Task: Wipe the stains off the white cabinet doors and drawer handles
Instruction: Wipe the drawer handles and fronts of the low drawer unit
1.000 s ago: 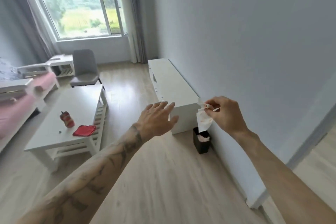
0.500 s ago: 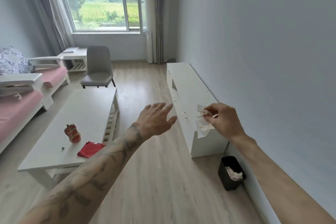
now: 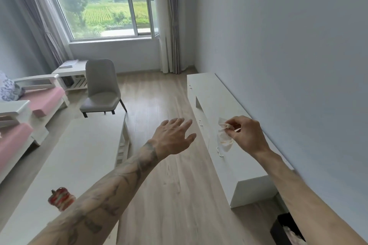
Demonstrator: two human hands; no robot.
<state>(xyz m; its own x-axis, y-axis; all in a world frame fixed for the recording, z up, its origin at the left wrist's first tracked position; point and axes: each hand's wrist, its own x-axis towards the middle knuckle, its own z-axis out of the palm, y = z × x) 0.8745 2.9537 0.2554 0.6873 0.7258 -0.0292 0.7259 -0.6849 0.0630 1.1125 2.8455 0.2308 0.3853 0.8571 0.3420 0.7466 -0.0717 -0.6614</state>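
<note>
Cabinet (image 3: 219,95) closer, prob. below R hand (image 3: 247,135), tissue (image 3: 225,142).

Coffee table (image 3: 79,155) bears red striped object (image 3: 60,198); floor (image 3: 169,195) bears cabinet (image 3: 215,95), chair (image 3: 101,89), bin (image 3: 282,226).

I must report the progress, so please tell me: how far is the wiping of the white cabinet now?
Some wiping looks done: the tissue pinched in the right hand carries orange-brown marks, and the bin holds crumpled tissues. In hand: that tissue hangs over the cabinet top; the left hand is open. Left: unclear; the doors and handles show too small to judge.
</note>
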